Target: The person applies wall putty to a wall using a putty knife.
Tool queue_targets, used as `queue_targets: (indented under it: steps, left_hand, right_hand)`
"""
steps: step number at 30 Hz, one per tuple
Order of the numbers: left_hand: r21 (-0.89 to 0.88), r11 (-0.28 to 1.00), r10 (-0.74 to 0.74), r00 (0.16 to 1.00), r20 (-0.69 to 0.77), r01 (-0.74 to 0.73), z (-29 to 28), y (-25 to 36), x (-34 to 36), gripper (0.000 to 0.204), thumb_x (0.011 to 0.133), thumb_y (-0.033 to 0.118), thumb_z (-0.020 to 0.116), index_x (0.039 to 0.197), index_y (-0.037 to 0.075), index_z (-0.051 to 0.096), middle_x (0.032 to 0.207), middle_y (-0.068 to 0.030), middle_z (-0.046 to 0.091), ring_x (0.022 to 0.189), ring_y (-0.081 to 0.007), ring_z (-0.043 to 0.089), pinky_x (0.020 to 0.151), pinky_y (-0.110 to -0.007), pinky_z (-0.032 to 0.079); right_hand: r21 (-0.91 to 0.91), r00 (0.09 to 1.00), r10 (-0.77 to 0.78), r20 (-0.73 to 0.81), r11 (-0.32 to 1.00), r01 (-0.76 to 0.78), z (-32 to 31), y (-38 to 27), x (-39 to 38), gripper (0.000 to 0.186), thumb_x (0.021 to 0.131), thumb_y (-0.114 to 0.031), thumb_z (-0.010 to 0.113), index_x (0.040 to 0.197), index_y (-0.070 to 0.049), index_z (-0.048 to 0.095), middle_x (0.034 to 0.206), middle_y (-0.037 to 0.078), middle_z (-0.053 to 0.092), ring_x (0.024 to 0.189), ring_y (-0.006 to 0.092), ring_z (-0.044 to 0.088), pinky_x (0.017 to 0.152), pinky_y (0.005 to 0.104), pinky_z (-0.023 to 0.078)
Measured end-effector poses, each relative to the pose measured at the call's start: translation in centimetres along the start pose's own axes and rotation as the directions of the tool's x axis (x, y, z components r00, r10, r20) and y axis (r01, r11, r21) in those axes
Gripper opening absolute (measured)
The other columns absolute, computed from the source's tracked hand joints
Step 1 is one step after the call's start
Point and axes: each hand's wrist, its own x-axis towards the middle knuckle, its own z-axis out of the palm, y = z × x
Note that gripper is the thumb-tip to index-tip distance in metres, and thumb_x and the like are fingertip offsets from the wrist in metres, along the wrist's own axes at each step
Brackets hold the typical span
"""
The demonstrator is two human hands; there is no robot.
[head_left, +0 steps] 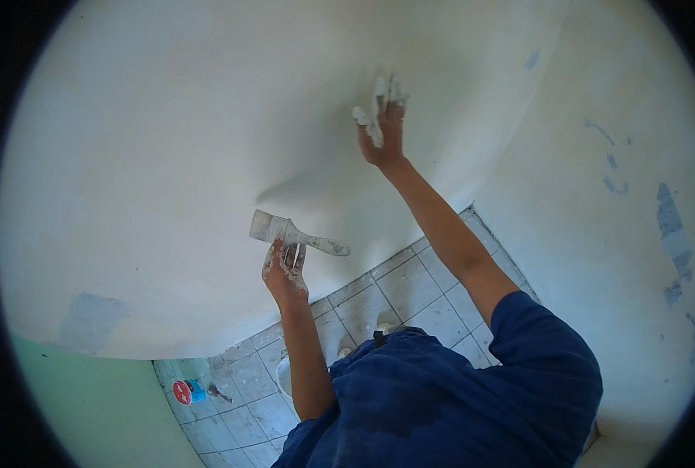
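My left hand (287,273) is closed round a wide paintbrush (277,228) smeared with white. Its bristles point left and its handle lies out to the right, in front of the white wall (168,156). White paste coats some of the fingers of that hand. Higher up and to the right, my right hand (384,134) reaches up at the wall with its fingers apart and holds nothing. Thick white paste covers its fingertips. Whether those fingertips touch the wall, I cannot tell.
A second wall (597,257) with bluish-grey patches meets the first at the right. Below lies a grey tiled floor (398,288). A blue can with a red lid (190,391), a small brush-like tool (219,394) and a partly hidden white bucket (285,377) stand at lower left, near a green wall (90,405).
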Motion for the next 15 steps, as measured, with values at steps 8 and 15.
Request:
queue_targets:
  steps: [8, 15]
  left_hand:
    - [-0.025, 1.000, 0.008, 0.999, -0.047, -0.009, 0.4, -0.3, 0.0, 0.035, 0.074, 0.009, 0.056, 0.102, -0.009, 0.044, 0.100, -0.0151, 0.048, 0.090, -0.0256, 0.049, 0.078, -0.037, 0.044]
    - [-0.013, 0.999, 0.030, 0.999, -0.028, -0.030, 0.4, -0.2, -0.6, 0.034, 0.075, 0.010, 0.055, 0.102, -0.007, 0.045, 0.099, -0.0141, 0.049, 0.089, -0.0248, 0.050, 0.078, -0.037, 0.045]
  right_hand:
    - [-0.215, 0.998, -0.065, 0.009, 0.974, 0.066, 4.5, 1.9, -0.7, 0.061, 0.079, -0.031, 0.038, 0.126, 0.002, 0.015, 0.129, 0.026, 0.012, 0.121, 0.0388, 0.010, 0.093, 0.0562, 0.001]
    - [-0.390, 0.977, 0.107, 0.187, 0.920, -0.026, 2.0, 2.1, -3.6, 0.060, 0.081, -0.037, 0.035, 0.128, -0.007, 0.014, 0.131, 0.024, 0.008, 0.121, 0.0398, 0.008, 0.091, 0.0596, 0.004]
